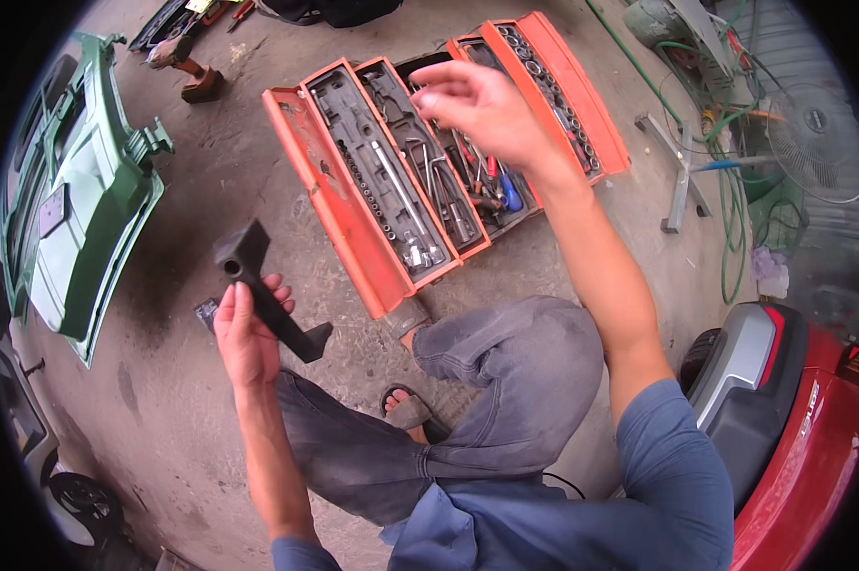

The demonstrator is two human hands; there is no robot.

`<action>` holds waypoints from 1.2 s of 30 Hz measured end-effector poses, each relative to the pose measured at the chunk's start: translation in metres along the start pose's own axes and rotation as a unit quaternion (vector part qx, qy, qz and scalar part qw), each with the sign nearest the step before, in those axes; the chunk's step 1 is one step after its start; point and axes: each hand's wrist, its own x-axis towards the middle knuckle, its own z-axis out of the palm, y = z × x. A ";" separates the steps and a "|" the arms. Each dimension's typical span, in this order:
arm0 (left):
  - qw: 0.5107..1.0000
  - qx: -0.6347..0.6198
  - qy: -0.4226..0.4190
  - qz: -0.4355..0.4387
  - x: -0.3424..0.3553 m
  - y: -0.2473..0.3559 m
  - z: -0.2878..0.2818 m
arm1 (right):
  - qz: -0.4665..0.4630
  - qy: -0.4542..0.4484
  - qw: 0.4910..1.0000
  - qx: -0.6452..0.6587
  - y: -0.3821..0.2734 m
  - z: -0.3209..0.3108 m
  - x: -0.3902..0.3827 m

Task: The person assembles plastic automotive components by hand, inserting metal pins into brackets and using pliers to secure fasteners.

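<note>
My left hand [247, 335] has its grip clamped around a black plastic bracket [263, 285], held above the concrete floor [192, 190]. My right hand [477, 103] hovers, fingers loosely spread and empty, over the middle trays of the open orange toolbox [353, 219]; I judge I'm choosing a socket [415, 255]. My knee [506, 352] crowds the box's near edge; a green panel [87, 200] lies left.

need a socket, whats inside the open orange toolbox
The orange toolbox shows socket rows, a ratchet bar and wrenches in its trays. The right hand hovers over the middle, covering some tools there.
</note>
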 end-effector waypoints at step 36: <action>0.981 -0.107 0.151 -0.060 0.023 -0.029 -0.011 | 0.283 0.149 0.849 -0.420 0.175 0.060 -0.017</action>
